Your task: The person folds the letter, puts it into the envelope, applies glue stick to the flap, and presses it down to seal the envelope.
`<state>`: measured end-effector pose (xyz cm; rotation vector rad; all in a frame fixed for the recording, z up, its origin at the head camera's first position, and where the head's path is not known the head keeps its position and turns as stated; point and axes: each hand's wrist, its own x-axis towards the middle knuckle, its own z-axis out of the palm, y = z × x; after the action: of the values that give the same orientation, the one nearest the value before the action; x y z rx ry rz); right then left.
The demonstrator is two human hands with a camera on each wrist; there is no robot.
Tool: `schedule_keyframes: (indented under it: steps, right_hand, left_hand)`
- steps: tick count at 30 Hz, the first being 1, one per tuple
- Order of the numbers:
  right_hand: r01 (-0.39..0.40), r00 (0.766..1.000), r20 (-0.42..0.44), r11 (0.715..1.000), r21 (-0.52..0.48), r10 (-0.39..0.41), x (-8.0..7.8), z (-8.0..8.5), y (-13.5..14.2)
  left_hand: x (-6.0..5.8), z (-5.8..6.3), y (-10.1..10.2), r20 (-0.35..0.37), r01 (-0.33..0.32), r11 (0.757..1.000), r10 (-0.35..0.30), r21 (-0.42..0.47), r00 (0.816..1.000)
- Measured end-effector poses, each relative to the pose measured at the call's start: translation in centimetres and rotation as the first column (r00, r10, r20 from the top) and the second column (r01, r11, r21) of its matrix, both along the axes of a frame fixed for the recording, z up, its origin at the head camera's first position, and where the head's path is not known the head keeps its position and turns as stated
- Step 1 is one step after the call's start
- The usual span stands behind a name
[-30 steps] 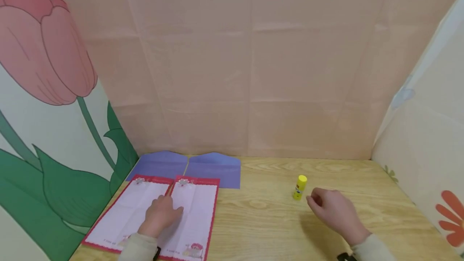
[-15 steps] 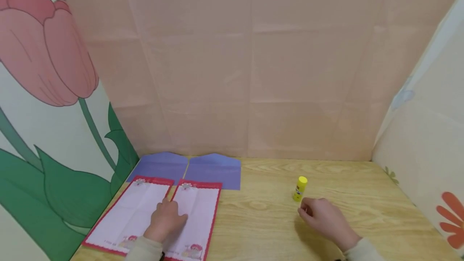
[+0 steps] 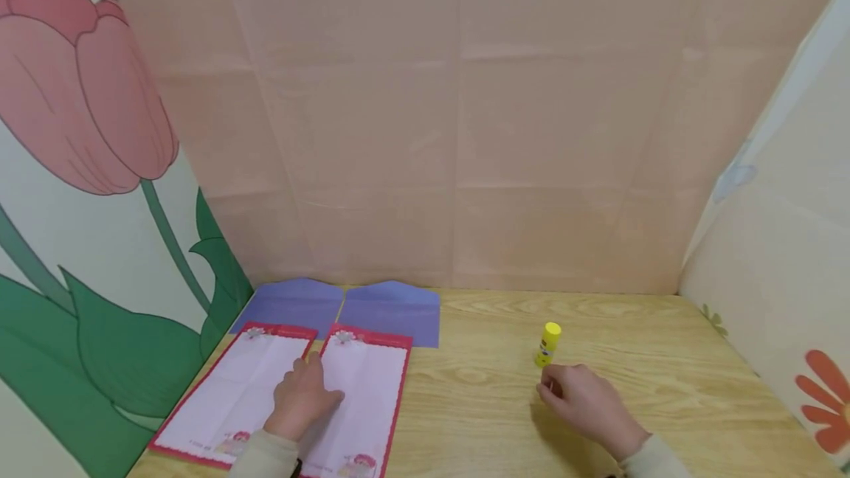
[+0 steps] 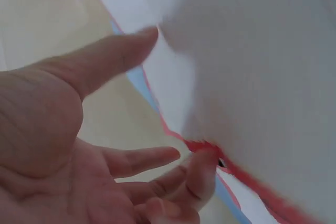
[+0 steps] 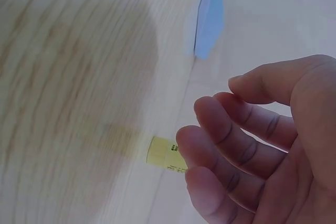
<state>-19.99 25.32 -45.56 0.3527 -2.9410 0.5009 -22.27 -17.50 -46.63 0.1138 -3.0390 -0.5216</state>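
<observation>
My left hand [image 3: 301, 395] lies over the inner edge of the right-hand sheet of letter paper [image 3: 372, 382], which is white with a red border. The thumb [image 4: 142, 43] touches its white face and the index fingertip is right at the red edge, the two spread apart. Beside it lies a matching sheet [image 3: 249, 382], turned at a slight angle. My right hand [image 3: 591, 400] hovers over the table with fingers loosely curled and holds nothing. Just beyond it stands a yellow glue stick [image 3: 548, 345], upright, partly hidden by the fingers in the right wrist view.
Two purple envelopes [image 3: 405, 316] with raised flaps lie side by side at the back left, partly under the tops of the sheets. The wooden table [image 3: 478, 389] is bounded by a pinkish-beige backdrop [image 3: 458, 131] and printed side panels with flowers.
The right-hand sheet has shifted right and turned slightly, widening the gap between the two sheets. My left hand moved a little rightward with it. My right hand drifted left and nearer to me.
</observation>
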Motion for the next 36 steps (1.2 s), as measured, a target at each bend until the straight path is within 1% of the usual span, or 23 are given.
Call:
schedule_keyframes:
  steps: [5, 8, 10, 12, 15, 17, 20, 23, 27, 30, 33, 34, 36]
  right_hand:
    - [-0.007, 1.000, 0.005, 1.000, 0.004, 0.007, 0.0, 0.0, -0.2]
    - [-0.011, 1.000, 0.008, 1.000, 0.001, 0.011, 0.0, -0.1, -0.3]
    - [-0.010, 1.000, 0.016, 1.000, -0.004, 0.010, 0.0, -0.2, -0.4]
    - [-0.011, 1.000, 0.020, 1.000, -0.007, 0.011, 0.0, -0.4, -0.5]
    - [-0.017, 1.000, 0.018, 1.000, -0.012, 0.018, -0.1, -0.5, -0.7]
    - [-0.018, 1.000, 0.020, 1.000, -0.013, 0.019, -0.1, -0.6, -0.9]
    - [-0.021, 0.999, 0.028, 1.000, -0.018, 0.022, -0.1, -0.7, -1.2]
    - [-0.037, 0.999, 0.027, 0.999, -0.020, 0.037, -0.1, -0.8, -1.5]
    - [-0.083, 0.996, 0.019, 0.995, -0.053, 0.084, -0.1, -0.8, -1.9]
    - [-0.102, 0.993, 0.051, 0.990, -0.098, 0.107, -0.2, -0.8, -2.3]
    - [-0.117, 0.988, 0.077, 0.981, -0.157, 0.130, -0.3, -0.9, -2.8]
    - [-0.117, 0.987, 0.085, 0.978, -0.174, 0.133, -0.4, -1.0, -3.0]
    - [-0.121, 0.986, 0.089, 0.970, -0.213, 0.143, -0.5, -1.1, -3.4]
  left_hand:
    - [0.0, 0.2, -0.2, -0.047, 0.043, 0.999, -0.043, 0.016, 0.998]
    - [0.0, 0.4, -0.2, -0.051, 0.071, 0.997, -0.069, 0.043, 0.996]
    - [0.1, 0.6, -0.2, -0.046, 0.086, 0.993, -0.082, 0.078, 0.996]
    - [0.1, 0.7, 0.0, -0.047, 0.100, 0.985, -0.094, 0.140, 0.994]
    - [0.0, 0.6, 0.2, -0.074, 0.144, 0.960, -0.130, 0.239, 0.989]
    - [-0.1, 0.5, 0.4, -0.089, 0.182, 0.934, -0.162, 0.309, 0.983]
    - [-0.2, 0.4, 0.7, -0.097, 0.242, 0.884, -0.222, 0.399, 0.970]
    - [-0.3, 0.5, 1.1, -0.115, 0.309, 0.826, -0.290, 0.472, 0.950]
    - [-0.6, 0.6, 1.7, -0.158, 0.390, 0.748, -0.365, 0.536, 0.917]
    - [-0.7, 0.7, 2.2, -0.164, 0.420, 0.699, -0.405, 0.578, 0.899]
    - [-0.7, 0.7, 2.8, -0.150, 0.428, 0.663, -0.434, 0.614, 0.888]
    - [-0.7, 0.7, 3.0, -0.141, 0.427, 0.654, -0.443, 0.624, 0.886]
    - [-0.6, 0.8, 3.4, -0.126, 0.419, 0.630, -0.456, 0.654, 0.881]
